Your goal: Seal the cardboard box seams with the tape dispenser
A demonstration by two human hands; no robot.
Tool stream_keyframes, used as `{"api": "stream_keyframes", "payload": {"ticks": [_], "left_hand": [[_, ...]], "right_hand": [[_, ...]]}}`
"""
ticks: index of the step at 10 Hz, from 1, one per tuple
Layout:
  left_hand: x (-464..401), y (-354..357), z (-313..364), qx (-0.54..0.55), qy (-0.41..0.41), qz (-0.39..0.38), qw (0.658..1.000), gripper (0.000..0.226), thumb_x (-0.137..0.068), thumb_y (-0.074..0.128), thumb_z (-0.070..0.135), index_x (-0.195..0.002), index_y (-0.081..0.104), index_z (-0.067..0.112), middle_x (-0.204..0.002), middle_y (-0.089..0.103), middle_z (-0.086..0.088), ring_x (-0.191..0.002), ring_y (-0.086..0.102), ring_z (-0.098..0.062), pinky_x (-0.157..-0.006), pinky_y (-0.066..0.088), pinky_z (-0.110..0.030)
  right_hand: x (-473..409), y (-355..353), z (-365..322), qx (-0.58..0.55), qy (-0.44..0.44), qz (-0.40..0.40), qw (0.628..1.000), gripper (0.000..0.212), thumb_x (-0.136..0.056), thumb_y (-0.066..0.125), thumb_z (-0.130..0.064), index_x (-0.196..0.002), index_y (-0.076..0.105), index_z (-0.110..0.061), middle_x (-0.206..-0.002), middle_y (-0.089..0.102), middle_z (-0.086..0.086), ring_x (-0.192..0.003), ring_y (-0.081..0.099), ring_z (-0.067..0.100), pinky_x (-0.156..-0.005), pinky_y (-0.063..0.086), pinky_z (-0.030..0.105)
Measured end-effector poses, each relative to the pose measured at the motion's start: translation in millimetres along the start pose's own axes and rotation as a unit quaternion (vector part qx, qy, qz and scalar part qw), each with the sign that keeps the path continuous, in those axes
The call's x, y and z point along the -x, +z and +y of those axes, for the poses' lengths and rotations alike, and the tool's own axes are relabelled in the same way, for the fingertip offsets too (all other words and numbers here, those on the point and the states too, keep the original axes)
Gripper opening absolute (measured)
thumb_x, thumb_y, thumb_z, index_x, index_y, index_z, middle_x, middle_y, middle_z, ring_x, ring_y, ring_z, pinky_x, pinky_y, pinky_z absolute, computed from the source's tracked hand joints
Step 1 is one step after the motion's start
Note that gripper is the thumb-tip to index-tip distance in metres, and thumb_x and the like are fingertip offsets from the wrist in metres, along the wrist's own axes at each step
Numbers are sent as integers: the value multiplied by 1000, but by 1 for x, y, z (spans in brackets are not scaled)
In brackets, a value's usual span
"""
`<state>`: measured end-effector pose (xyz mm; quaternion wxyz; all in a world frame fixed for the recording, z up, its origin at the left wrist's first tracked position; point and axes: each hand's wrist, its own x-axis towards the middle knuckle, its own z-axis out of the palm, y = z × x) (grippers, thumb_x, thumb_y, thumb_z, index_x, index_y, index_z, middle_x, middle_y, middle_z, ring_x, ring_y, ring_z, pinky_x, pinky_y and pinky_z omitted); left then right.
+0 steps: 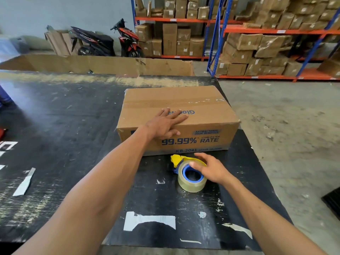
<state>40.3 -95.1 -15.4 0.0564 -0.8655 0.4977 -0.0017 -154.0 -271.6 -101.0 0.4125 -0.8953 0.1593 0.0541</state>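
A brown cardboard box point(202, 107) with blue print lies on the black table point(73, 126), its flaps closed and clear tape along the top seam. My left hand point(163, 124) rests flat on the box's near top edge, fingers spread. In front of the box lies a yellow and blue tape dispenser point(189, 173) with a roll of clear tape. Spread fingers of my right hand point(209, 168) hover over and touch the dispenser's right side, not closed around it.
Torn white label scraps point(149, 220) stick to the table's near part. A long flattened cardboard sheet point(103, 64) stands behind the table. Shelving racks point(272, 32) full of boxes and two scooters point(110, 41) are at the back. Concrete floor lies to the right.
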Motion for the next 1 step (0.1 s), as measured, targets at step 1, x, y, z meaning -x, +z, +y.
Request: {"api": "stream_keyframes", "payload": {"ticks": [1], "left_hand": [[3, -2, -1, -6, -4, 15, 1000, 69, -101, 32, 56, -157, -6, 39, -167, -1, 1, -151, 3, -38, -123, 1, -50]], "right_hand": [[47, 8, 12, -51, -33, 133, 989, 50, -94, 66, -47, -141, 55, -33, -135, 59, -10, -126, 55, 8, -108, 44, 36]]}}
